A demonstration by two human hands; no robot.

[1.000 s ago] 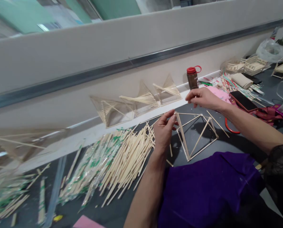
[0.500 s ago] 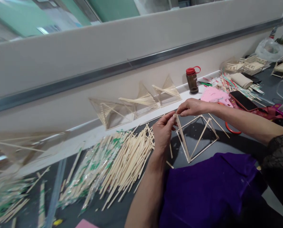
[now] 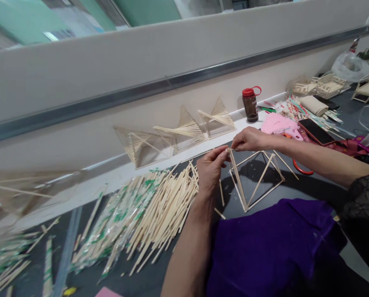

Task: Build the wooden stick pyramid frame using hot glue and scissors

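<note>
A frame of thin wooden sticks (image 3: 265,195) stands on the dark table, with slanting sticks rising from its base. My left hand (image 3: 211,168) pinches the frame's upper left corner between thumb and fingers. Close beside it, my right hand (image 3: 249,139) is closed with fingertips together at the same corner; whatever lies between those fingertips is too small to make out. A loose stick (image 3: 286,165) leans by the far right of the frame. Under and in front of the frame spreads a purple cloth (image 3: 271,243).
Loose sticks (image 3: 166,206) and plastic-wrapped sticks (image 3: 116,218) lie left. Finished stick models (image 3: 184,131) line the wall. A red-capped bottle (image 3: 250,105), pink glue gun (image 3: 280,125), phone (image 3: 316,131) and orange scissors (image 3: 302,168) are on the right. A clear ruler (image 3: 67,251) lies far left.
The view has shifted slightly. My right fingers have drawn a little to the right at the corner, while my left hand keeps its pinch on the frame.
</note>
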